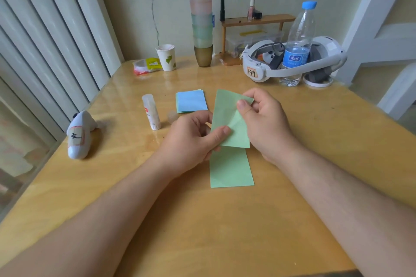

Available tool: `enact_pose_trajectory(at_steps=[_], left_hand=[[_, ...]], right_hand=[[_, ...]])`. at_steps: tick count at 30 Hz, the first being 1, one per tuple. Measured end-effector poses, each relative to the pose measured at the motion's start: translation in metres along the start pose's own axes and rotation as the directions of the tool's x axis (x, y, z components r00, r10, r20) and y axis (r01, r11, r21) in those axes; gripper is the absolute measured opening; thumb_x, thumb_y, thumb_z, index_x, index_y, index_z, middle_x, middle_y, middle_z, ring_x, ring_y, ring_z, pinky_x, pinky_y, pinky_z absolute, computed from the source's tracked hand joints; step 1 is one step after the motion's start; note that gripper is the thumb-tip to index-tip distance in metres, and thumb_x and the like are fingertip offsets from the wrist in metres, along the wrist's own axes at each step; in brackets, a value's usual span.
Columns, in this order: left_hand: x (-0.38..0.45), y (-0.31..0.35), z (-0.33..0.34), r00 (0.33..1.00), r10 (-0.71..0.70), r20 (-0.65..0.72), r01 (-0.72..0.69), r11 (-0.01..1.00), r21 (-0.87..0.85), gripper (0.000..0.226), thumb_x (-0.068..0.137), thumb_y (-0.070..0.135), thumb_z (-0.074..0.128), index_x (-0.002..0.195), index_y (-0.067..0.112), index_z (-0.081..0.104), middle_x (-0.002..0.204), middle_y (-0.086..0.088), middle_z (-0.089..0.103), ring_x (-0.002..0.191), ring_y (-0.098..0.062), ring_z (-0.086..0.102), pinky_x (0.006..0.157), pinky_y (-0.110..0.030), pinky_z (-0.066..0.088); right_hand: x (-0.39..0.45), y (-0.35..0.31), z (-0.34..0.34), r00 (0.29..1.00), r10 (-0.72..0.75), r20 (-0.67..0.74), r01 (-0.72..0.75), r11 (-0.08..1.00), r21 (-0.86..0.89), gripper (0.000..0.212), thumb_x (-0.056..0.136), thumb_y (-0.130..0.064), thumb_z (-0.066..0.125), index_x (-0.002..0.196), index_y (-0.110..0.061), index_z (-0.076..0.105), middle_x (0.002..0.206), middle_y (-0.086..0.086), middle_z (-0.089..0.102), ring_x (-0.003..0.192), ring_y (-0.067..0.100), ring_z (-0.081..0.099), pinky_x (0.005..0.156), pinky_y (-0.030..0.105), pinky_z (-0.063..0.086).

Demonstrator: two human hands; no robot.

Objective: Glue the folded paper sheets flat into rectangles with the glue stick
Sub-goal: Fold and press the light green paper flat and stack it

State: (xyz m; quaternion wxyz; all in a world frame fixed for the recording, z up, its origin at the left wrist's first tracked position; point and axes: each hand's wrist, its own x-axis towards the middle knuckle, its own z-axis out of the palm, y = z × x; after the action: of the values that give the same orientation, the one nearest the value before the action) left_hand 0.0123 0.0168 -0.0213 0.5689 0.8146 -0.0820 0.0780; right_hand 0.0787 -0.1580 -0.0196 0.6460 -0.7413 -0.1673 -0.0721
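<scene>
The green folded sheet, which your left hand and right hand are pinching above the table's centre, is risking a crooked bond because its flap is lifting at twelve o'clock.

Handwritten number "149" on orange tag of white plastic headset; blue label with white script on clear plastic water bottle, characters too small to read; red mark on white glue stick, unreadable; dark glyph on white plush toy, unreadable.
</scene>
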Motion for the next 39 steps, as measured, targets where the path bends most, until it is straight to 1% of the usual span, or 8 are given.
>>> enact_pose_trajectory(at_steps=[5, 9, 15, 20, 24, 32, 37, 39], left_hand=[[-0.006, 0.005, 0.004, 0.999, 0.04, -0.012, -0.039, 0.996, 0.075, 0.014, 0.096, 0.029, 0.074, 0.101, 0.023, 0.063, 0.058, 0.001, 0.067, 0.043, -0.018, 0.053, 0.051, -0.024, 0.043], [-0.007, 0.004, 0.003, 0.992, 0.117, -0.035, -0.102, 0.952, 0.288, 0.019, 0.095, 0.029, 0.075, 0.104, 0.024, 0.059, 0.063, 0.006, 0.071, 0.046, -0.015, 0.061, 0.053, -0.024, 0.046], [-0.009, 0.017, 0.01, 0.997, -0.031, 0.065, 0.05, 0.951, -0.305, 0.032, 0.093, 0.02, 0.072, 0.114, 0.006, 0.053, 0.059, -0.007, 0.064, 0.044, -0.016, 0.052, 0.046, -0.022, 0.04], [-0.012, 0.012, 0.003, 0.992, 0.123, 0.006, -0.123, 0.991, 0.042, 0.02, 0.101, 0.036, 0.067, 0.119, 0.029, 0.064, 0.071, 0.008, 0.066, 0.055, -0.015, 0.056, 0.053, -0.029, 0.048], [-0.011, 0.015, 0.001, 0.984, 0.079, -0.16, -0.099, 0.988, -0.121, 0.027, 0.108, 0.028, 0.054, 0.093, 0.011, 0.067, 0.066, 0.007, 0.057, 0.055, -0.011, 0.055, 0.053, -0.021, 0.045], [-0.007, 0.003, -0.005, 0.866, 0.419, -0.274, -0.225, 0.814, 0.535, 0.011, 0.1, 0.041, 0.061, 0.102, 0.032, 0.067, 0.066, 0.01, 0.064, 0.06, -0.015, 0.058, 0.059, -0.037, 0.052], [-0.007, 0.003, -0.004, 0.943, 0.189, -0.273, -0.143, 0.973, 0.179, 0.018, 0.102, 0.037, 0.065, 0.088, 0.026, 0.07, 0.06, 0.007, 0.063, 0.054, -0.018, 0.059, 0.058, -0.04, 0.051], [-0.007, 0.003, -0.007, 0.952, 0.14, -0.271, -0.105, 0.984, 0.141, 0.02, 0.102, 0.036, 0.065, 0.086, 0.025, 0.071, 0.057, 0.008, 0.061, 0.052, -0.017, 0.056, 0.056, -0.036, 0.047]], right_hand=[[-0.002, 0.006, -0.001, 0.995, -0.1, -0.006, 0.098, 0.985, -0.143, 0.006, 0.101, -0.035, 0.055, 0.096, -0.034, 0.055, 0.07, 0.001, 0.061, 0.063, 0.013, 0.049, 0.063, 0.041, 0.045], [-0.001, 0.003, -0.002, 0.988, -0.149, -0.031, 0.142, 0.975, -0.169, 0.015, 0.099, -0.037, 0.053, 0.089, -0.026, 0.057, 0.075, 0.009, 0.061, 0.072, 0.03, 0.055, 0.067, 0.044, 0.049], [-0.007, -0.012, 0.004, 0.893, -0.425, -0.148, 0.359, 0.87, -0.338, 0.02, 0.104, -0.017, 0.055, 0.084, -0.014, 0.054, 0.06, -0.004, 0.045, 0.059, 0.014, 0.042, 0.056, 0.028, 0.036], [-0.012, -0.011, 0.003, 0.906, -0.421, -0.041, 0.379, 0.851, -0.365, 0.02, 0.105, -0.022, 0.055, 0.086, -0.016, 0.055, 0.059, -0.007, 0.044, 0.057, 0.015, 0.041, 0.055, 0.034, 0.037], [-0.018, -0.015, -0.004, 0.861, -0.503, 0.073, 0.488, 0.78, -0.392, 0.02, 0.104, -0.023, 0.057, 0.087, -0.013, 0.059, 0.059, -0.008, 0.045, 0.056, 0.018, 0.042, 0.053, 0.033, 0.036], [-0.026, -0.009, 0.007, 0.97, -0.242, -0.011, 0.236, 0.955, -0.181, 0.025, 0.106, -0.024, 0.057, 0.083, -0.015, 0.05, 0.057, -0.012, 0.039, 0.054, 0.006, 0.033, 0.053, 0.032, 0.028], [-0.028, -0.019, -0.003, 0.975, -0.171, 0.141, 0.197, 0.959, -0.201, 0.017, 0.099, -0.027, 0.069, 0.099, -0.029, 0.052, 0.069, -0.002, 0.069, 0.058, 0.015, 0.063, 0.056, 0.038, 0.052], [-0.029, -0.023, -0.009, 0.955, -0.065, 0.289, 0.106, 0.986, -0.128, 0.046, 0.094, -0.017, 0.075, 0.116, -0.047, 0.048, 0.09, -0.002, 0.078, 0.072, 0.024, 0.076, 0.067, 0.046, 0.063]])
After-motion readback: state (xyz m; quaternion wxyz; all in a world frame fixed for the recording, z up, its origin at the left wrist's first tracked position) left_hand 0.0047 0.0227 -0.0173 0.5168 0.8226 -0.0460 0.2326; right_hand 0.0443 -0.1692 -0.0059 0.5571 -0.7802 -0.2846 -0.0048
